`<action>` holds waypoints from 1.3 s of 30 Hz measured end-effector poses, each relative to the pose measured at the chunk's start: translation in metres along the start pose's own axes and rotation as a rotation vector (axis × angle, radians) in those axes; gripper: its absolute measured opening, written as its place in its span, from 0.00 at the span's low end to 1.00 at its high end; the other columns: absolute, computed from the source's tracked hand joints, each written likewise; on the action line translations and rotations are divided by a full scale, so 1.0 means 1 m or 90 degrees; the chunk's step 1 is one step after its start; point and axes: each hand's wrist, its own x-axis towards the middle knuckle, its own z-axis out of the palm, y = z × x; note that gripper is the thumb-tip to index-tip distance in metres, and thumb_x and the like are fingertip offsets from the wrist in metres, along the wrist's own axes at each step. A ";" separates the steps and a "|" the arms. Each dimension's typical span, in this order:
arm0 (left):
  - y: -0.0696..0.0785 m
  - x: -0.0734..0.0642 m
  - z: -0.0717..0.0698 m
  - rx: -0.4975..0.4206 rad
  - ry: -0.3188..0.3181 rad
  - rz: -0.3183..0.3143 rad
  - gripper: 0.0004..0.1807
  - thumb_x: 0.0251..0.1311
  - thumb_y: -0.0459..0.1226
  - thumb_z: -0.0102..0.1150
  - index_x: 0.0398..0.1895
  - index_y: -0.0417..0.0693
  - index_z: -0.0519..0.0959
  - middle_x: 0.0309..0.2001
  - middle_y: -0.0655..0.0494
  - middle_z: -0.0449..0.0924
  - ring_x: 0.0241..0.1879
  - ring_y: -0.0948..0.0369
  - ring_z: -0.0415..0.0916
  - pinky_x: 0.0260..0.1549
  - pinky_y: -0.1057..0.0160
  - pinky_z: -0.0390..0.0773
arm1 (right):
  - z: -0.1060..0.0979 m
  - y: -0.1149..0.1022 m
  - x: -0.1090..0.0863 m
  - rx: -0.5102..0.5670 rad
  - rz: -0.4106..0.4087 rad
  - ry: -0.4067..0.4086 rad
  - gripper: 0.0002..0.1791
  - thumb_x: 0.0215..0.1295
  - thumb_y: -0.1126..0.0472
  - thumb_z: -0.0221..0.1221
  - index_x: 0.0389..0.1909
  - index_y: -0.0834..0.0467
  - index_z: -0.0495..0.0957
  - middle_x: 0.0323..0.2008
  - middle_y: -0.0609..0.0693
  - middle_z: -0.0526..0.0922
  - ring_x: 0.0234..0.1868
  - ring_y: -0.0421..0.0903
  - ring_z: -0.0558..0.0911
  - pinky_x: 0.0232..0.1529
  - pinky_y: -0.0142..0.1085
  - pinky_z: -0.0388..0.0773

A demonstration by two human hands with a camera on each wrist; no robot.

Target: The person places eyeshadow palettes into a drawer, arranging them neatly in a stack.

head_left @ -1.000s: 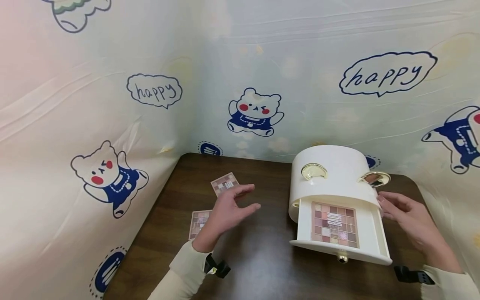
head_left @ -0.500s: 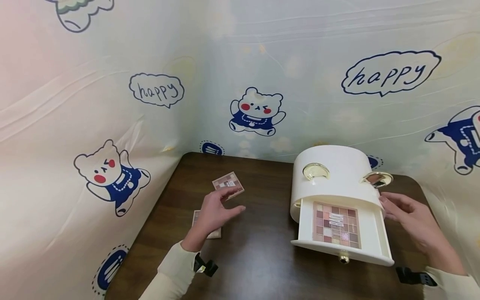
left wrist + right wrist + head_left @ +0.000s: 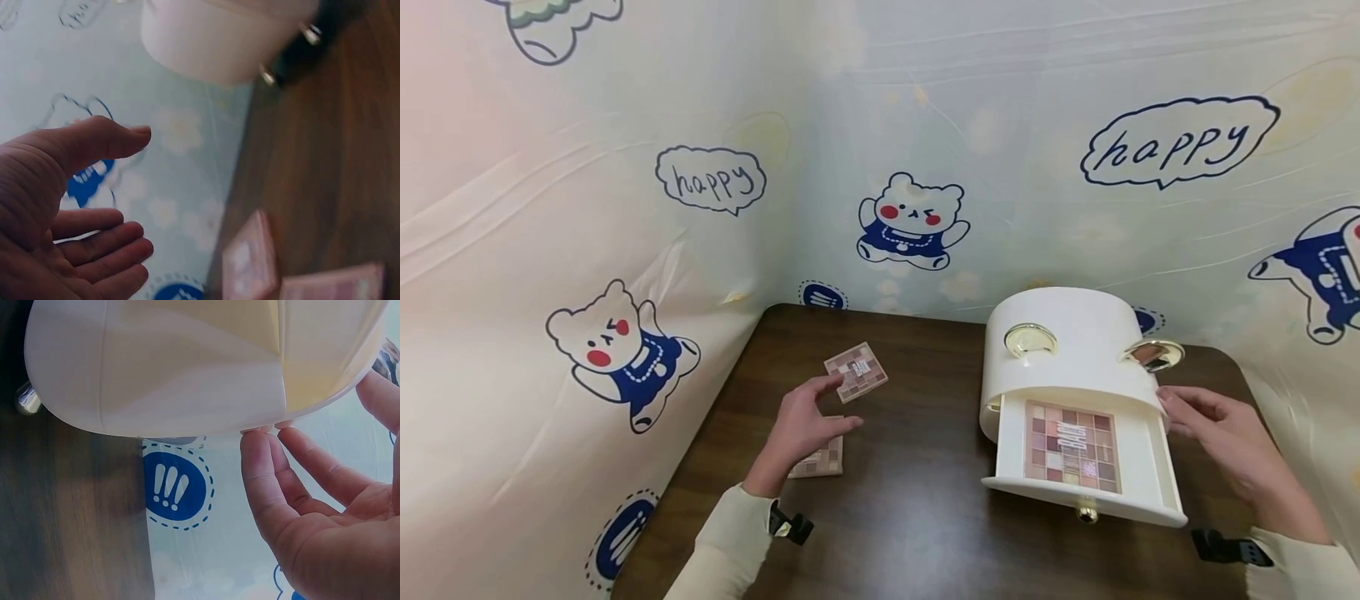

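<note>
Above two eyeshadow palettes on the table, my left hand point(image 3: 797, 427) hovers with fingers apart and nothing held. The far palette point(image 3: 865, 371) shows almost whole; the near palette point(image 3: 826, 461) is partly covered by the hand. A white rounded storage box point(image 3: 1063, 358) with gold ear-shaped trims stands at the right. Its drawer point(image 3: 1138, 483) is pulled out, and a third palette point(image 3: 1075, 458) lies inside. My right hand point(image 3: 1228, 442) touches the box's right side; in the right wrist view its fingertips point(image 3: 255, 440) rest against the white wall.
The dark wooden table point(image 3: 917, 500) extends between the palettes and the box. A gold knob point(image 3: 1086, 510) juts from the drawer front. Printed sheeting point(image 3: 910, 100) hangs close behind the table and along its sides.
My left hand has moved left and slightly toward me, uncovering the far palette. The right hand stays at the box's side, and the drawer with its palette has not moved.
</note>
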 end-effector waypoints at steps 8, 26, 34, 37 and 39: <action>-0.036 -0.001 -0.004 0.044 0.003 -0.068 0.48 0.42 0.51 0.82 0.68 0.45 0.73 0.66 0.46 0.73 0.65 0.46 0.68 0.61 0.40 0.70 | 0.001 0.003 0.001 0.021 -0.004 0.007 0.36 0.75 0.49 0.56 0.65 0.78 0.65 0.40 0.30 0.75 0.35 0.32 0.83 0.34 0.25 0.81; -0.098 -0.001 -0.007 0.179 -0.099 -0.043 0.56 0.31 0.42 0.88 0.68 0.35 0.70 0.65 0.38 0.71 0.63 0.42 0.69 0.61 0.38 0.69 | 0.000 0.002 0.000 0.019 -0.007 0.004 0.36 0.76 0.49 0.55 0.65 0.79 0.64 0.40 0.28 0.75 0.36 0.31 0.82 0.34 0.25 0.81; -0.120 0.002 -0.002 0.214 -0.131 -0.058 0.64 0.19 0.41 0.91 0.69 0.33 0.68 0.67 0.38 0.67 0.64 0.42 0.67 0.63 0.40 0.67 | -0.002 0.001 0.001 -0.011 0.016 0.003 0.38 0.75 0.46 0.55 0.66 0.78 0.64 0.45 0.41 0.80 0.35 0.31 0.83 0.32 0.21 0.77; -0.122 0.004 -0.001 0.228 -0.140 -0.074 0.66 0.18 0.38 0.91 0.70 0.33 0.66 0.69 0.38 0.65 0.66 0.42 0.65 0.64 0.40 0.66 | -0.001 0.001 0.001 -0.012 0.013 0.001 0.37 0.76 0.47 0.55 0.66 0.78 0.64 0.46 0.43 0.80 0.35 0.31 0.83 0.33 0.21 0.77; -0.123 0.004 0.000 0.235 -0.146 -0.085 0.66 0.20 0.35 0.91 0.72 0.33 0.64 0.71 0.38 0.62 0.67 0.41 0.62 0.64 0.39 0.65 | 0.000 0.002 0.001 -0.008 0.010 0.002 0.37 0.76 0.47 0.55 0.66 0.78 0.64 0.45 0.40 0.79 0.35 0.30 0.82 0.33 0.22 0.78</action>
